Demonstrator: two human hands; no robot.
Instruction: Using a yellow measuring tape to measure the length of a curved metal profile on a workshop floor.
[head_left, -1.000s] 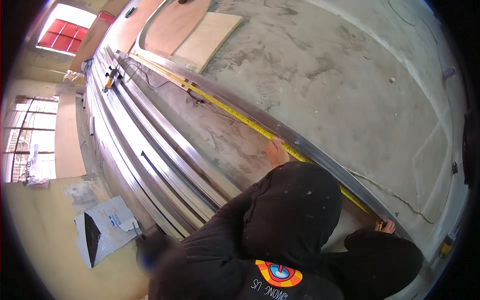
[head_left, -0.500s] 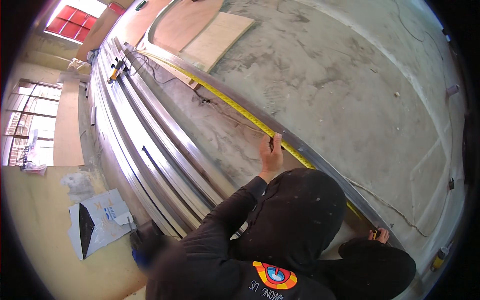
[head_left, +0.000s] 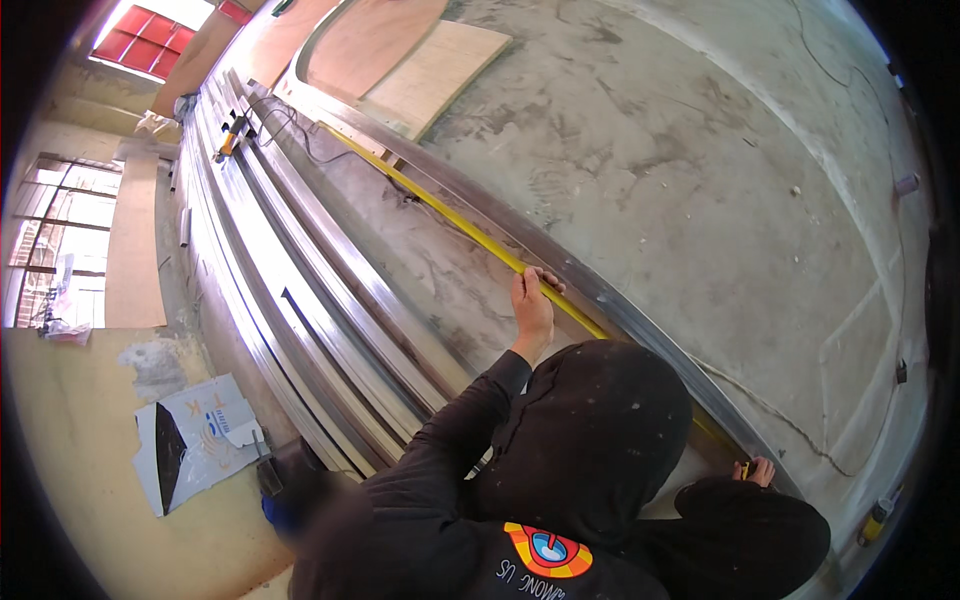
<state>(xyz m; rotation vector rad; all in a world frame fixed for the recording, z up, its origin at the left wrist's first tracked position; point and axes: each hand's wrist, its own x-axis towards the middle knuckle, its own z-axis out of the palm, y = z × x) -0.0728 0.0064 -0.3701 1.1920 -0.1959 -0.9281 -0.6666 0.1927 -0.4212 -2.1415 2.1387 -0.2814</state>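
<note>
A long yellow tape measure blade (head_left: 452, 215) runs diagonally beside a long grey metal bar (head_left: 640, 318) on the floor. My left hand (head_left: 534, 318) is closed around the blade partway along, with the fingers resting near the bar's edge. The blade's far end lies over the floor short of a curved wooden frame. At lower right my right hand (head_left: 763, 471) is closed beside the bar's near end, on a small black-and-yellow part that looks like the tape measure's case. Dark clothing hides the blade between my hands.
Several shiny metal profiles (head_left: 290, 290) lie lengthwise on the left, with a yellow-and-black tool (head_left: 232, 138) and its cable on them. Wooden sheets (head_left: 450, 75) lie at the far end. A cut grey board (head_left: 205, 440) is at left; a yellow-black bottle-like object (head_left: 876, 520) stands at right.
The tape blade's far end has drawn back toward me, and its marked face has turned from view. My left hand has shifted slightly left, its fingers curling over the blade. My right hand barely moved.
</note>
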